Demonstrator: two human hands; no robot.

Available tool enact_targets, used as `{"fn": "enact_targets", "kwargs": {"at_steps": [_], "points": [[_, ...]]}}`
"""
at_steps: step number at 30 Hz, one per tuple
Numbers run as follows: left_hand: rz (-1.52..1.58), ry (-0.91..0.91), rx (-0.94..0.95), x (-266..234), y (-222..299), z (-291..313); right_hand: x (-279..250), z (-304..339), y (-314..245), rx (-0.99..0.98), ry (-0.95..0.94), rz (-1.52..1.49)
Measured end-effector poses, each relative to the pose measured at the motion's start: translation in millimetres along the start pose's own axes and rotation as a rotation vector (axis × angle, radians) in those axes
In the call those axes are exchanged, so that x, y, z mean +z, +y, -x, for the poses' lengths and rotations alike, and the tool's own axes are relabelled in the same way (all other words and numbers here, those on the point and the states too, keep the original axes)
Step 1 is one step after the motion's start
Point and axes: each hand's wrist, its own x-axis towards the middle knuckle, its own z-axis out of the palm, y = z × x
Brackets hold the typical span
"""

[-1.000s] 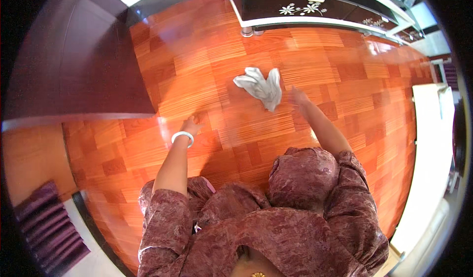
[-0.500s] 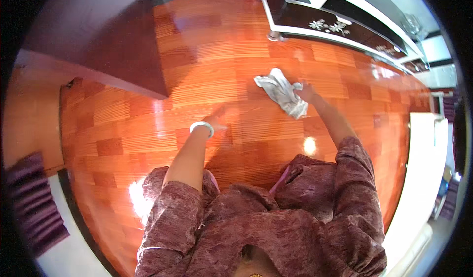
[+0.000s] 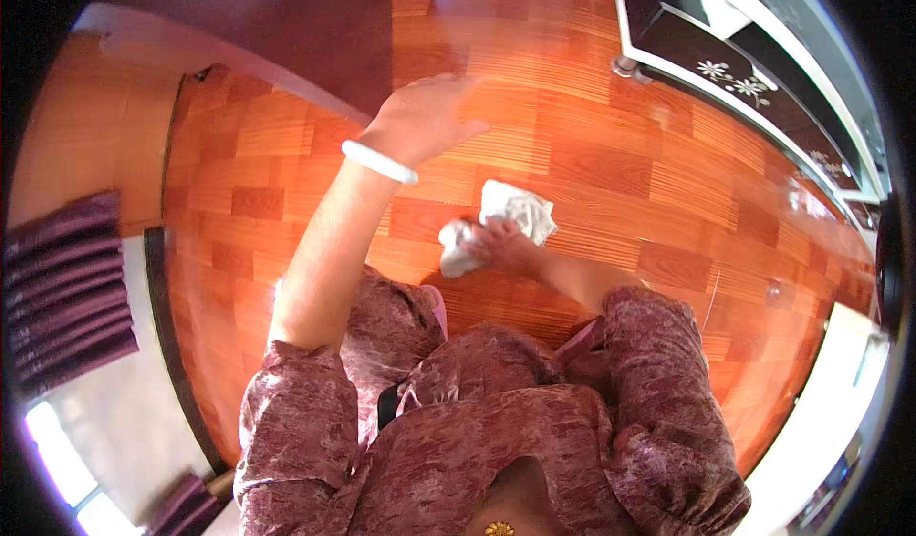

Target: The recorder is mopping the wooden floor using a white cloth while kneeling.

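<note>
A crumpled white cloth (image 3: 517, 204) with greyish marks lies on the wooden floor in front of my knees. My right hand (image 3: 508, 248) is over its near side, fingers closed on the bunched fabric, slightly blurred by motion. Part of the cloth sticks out to the left of those fingers. Farther off and to the left, my left hand (image 3: 420, 119) is raised above the floor, holding nothing. Its fingers are stretched out, with the thumb apart, and a pale bangle (image 3: 380, 162) circles the wrist.
Glossy reddish-brown planks (image 3: 592, 188) spread around me. A dark purple-brown furniture panel (image 3: 277, 30) juts in at the far left. On the right stands a black and white cabinet (image 3: 716, 69) with flower patterns and metal feet. A purple curtain (image 3: 76, 288) hangs left; a white furniture edge (image 3: 811, 393) runs along the right.
My right hand has drawn the cloth nearer and to the left, bunching it. My left hand has lifted and moved farther forward. The whole view has shifted.
</note>
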Motion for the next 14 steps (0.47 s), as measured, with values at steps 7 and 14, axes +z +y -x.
{"fn": "enact_targets", "kwargs": {"at_steps": [7,14], "points": [[0.044,-0.356,0.064,3,66,107,47,20,86,0.172,0.708,-0.753],[-0.097,-0.282,0.58,77,121,63,67,168,222,1.625,0.214,-0.208]]}}
